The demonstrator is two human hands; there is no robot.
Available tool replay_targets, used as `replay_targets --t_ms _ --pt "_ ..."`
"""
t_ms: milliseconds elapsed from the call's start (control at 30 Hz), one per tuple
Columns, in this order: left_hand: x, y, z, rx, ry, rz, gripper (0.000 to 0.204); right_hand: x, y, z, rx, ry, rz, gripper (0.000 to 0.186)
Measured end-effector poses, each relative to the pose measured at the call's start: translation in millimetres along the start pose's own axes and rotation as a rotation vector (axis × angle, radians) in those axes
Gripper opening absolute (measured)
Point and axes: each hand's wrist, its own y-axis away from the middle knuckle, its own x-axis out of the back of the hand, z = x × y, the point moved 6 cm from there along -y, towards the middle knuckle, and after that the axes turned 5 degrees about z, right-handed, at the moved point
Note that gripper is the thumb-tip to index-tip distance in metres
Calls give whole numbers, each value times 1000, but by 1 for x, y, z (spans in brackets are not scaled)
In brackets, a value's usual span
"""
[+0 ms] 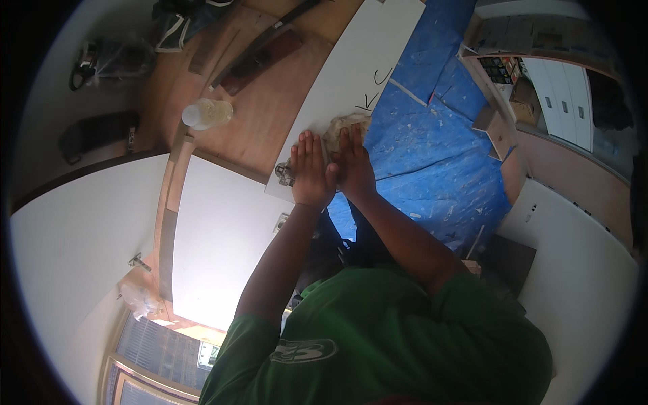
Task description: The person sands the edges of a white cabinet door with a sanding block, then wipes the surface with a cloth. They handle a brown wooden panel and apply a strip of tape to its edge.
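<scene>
A long white panel (347, 57) with dark handwritten marks lies slanted across the wooden surface. My left hand (311, 169) rests flat on its near end, fingers stretched and side by side. Beside it, my right hand (354, 165) presses a crumpled beige rag (346, 122) against the panel; the fingers lie over the cloth. Part of the rag is hidden under the hands. The two thumbs nearly meet. A metal hinge (284, 174) sits on the panel next to my left hand.
A clear bottle (208, 113) with a whitish cap stands on the brown wooden board (270, 111), near a reddish-brown strip (262, 62). Blue sheeting (439, 158) with scraps covers the floor at right. White cabinet doors (226, 236) flank me. Dark bags (101, 135) are at far left.
</scene>
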Motion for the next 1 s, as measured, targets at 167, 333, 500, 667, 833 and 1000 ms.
replay_targets --t_ms 167,333,500,667,833,1000 --pt "-3 2 2 -14 3 1 73 62 -120 55 -284 -292 203 63" --pt "-3 -2 5 -8 -8 -7 73 63 -128 70 -197 -209 330 63" --pt "0 2 0 9 -6 13 73 8 -18 9 -41 -104 43 68" --pt "-3 -1 3 -1 -13 -19 73 67 -157 85 -239 -185 311 67" --pt "-2 0 1 26 -6 -16 73 60 -133 73 -225 -254 275 69" --pt "0 3 -4 34 -39 -3 72 34 -62 36 -152 -181 44 72"
